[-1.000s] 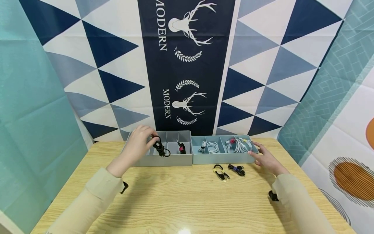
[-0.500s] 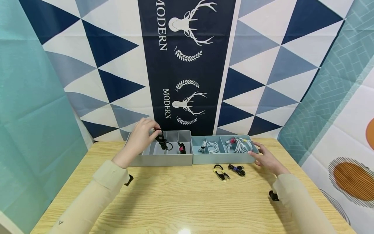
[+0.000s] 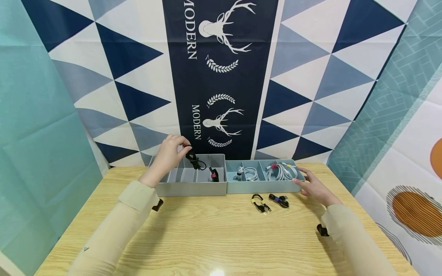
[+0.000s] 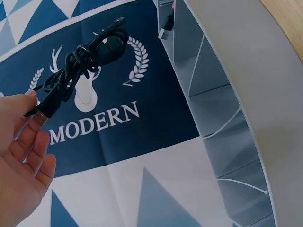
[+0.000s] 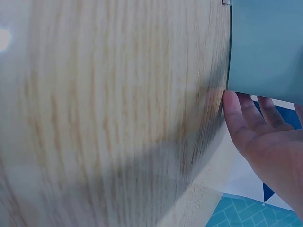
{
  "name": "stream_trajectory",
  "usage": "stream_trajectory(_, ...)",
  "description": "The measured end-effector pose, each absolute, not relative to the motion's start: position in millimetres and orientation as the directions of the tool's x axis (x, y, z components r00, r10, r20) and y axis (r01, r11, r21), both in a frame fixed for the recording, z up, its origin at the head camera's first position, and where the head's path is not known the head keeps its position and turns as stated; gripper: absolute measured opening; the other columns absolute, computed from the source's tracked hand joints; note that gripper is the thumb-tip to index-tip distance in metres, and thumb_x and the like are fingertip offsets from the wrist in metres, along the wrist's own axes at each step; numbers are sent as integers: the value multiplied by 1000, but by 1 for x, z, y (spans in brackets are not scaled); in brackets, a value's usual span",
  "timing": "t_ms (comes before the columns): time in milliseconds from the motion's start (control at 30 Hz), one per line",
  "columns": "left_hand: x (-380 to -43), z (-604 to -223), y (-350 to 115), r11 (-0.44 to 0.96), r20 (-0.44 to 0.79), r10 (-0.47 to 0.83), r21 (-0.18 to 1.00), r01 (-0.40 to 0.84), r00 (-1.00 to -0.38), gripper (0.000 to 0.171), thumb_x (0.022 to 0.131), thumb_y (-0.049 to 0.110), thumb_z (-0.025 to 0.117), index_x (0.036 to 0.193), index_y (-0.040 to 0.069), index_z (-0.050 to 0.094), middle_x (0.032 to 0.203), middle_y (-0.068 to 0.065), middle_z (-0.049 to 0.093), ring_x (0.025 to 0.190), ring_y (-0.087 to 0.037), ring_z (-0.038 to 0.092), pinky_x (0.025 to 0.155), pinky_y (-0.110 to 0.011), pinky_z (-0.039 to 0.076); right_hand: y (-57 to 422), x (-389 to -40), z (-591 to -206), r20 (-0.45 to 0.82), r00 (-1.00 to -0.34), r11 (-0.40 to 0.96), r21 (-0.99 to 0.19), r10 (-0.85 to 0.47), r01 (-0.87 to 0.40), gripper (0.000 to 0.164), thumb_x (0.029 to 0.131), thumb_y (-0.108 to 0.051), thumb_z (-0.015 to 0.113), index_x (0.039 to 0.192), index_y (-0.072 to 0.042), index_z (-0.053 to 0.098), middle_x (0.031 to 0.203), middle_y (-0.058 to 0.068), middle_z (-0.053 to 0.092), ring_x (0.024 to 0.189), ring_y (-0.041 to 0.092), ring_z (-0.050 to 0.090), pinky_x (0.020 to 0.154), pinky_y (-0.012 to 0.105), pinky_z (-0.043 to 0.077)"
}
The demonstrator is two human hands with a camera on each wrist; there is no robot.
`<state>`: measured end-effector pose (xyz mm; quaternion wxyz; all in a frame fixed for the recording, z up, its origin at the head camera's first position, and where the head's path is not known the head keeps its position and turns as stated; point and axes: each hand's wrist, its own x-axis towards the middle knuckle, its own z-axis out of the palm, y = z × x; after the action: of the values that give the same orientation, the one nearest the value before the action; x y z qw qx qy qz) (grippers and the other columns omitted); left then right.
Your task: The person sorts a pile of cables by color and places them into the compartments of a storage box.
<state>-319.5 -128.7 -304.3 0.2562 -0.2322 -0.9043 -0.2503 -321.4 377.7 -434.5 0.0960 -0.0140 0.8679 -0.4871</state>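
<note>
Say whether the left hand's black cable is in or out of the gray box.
Out: the left hand pinches the black cable, and the left wrist view shows it apart from the gray box.

Head view high, right wrist close, blue box (image 3: 264,187) in both

1. The pale-yellow, wood-grained flat tabletop (image 3: 214,230) looks smooth and glossy.
2. The long grey divided box (image 3: 193,189) looks smooth, matt plastic.
3. The long pale-blue divided box (image 3: 262,187) matches.
4. The black coiled cable (image 4: 90,56) looks smooth, rubbery.
5. The blue-and-white triangle-patterned backdrop (image 3: 138,69) looks like creased cloth.
</note>
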Motion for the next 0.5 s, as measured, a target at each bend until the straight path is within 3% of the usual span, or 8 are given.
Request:
stream_trajectory(167, -329, -309, -129, 763, 570, 279, 358, 539, -773, 9, 89, 17, 67, 90, 9, 68, 92, -6, 66, 93, -25, 52, 84, -43, 42, 377, -321, -435, -153, -979, 511, -857, -132, 65, 84, 96, -42, 51, 152, -13, -3, 145, 35, 15, 120, 41, 45, 96, 52, 43)
stream_trajectory(500, -346, -326, -124, 774, 572, 266, 353, 526, -776, 9, 88, 17, 67, 89, 8, 68, 89, -6, 66, 88, -24, 51, 79, -39, 42, 375, -318, -432, -151, -978, 502, -863, -146, 58, 84, 96, -41, 50, 152, -12, -5, 145, 36, 12, 123, 45, 41, 99, 55, 39)
